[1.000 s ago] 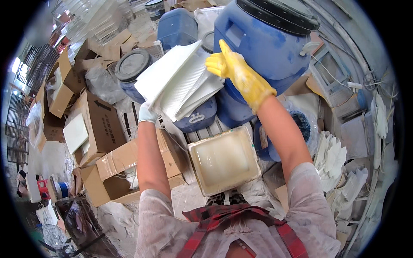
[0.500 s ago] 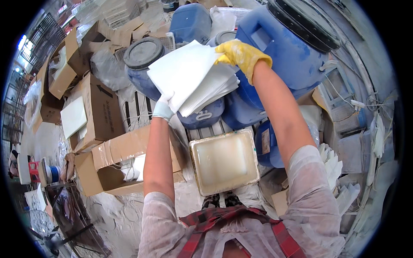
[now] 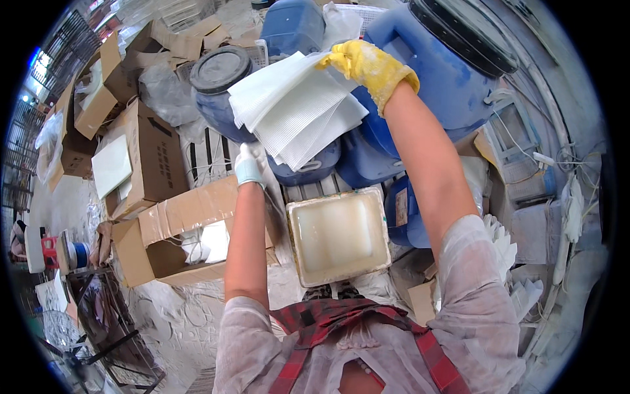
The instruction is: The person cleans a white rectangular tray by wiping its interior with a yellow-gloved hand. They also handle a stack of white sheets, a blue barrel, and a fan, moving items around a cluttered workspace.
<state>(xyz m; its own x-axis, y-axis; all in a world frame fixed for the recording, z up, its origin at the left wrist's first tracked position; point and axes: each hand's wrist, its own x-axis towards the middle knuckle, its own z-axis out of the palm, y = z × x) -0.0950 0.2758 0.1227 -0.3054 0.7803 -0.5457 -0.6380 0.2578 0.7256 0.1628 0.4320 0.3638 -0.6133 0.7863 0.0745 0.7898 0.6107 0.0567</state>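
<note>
Gripped at its upper right corner, a fanned bundle of thin white sheets [image 3: 298, 111] with a fine grid texture hangs above the blue containers. My right hand [image 3: 371, 69], in a yellow rubber glove, is closed on that corner. My left hand [image 3: 248, 164], in a thin pale glove, is held just below and left of the bundle, apart from it, its visible fingers pointing up. Nearer to me, a pale rectangular tub [image 3: 291, 253] with a crusted rim contains cloudy, cream-coloured liquid.
A large blue drum [image 3: 453, 98] with a black lid stands at right, and a smaller lidded blue drum [image 3: 220, 108] at left. A blue jerrycan [image 3: 292, 26] is behind. Open cardboard boxes [image 3: 161, 157] crowd the left; a low carton [image 3: 190, 213] lies beside my left forearm.
My left hand has let go of the sheets and dropped slightly down and left. The bundle now hangs from my right hand, its sheets fanned more loosely.
</note>
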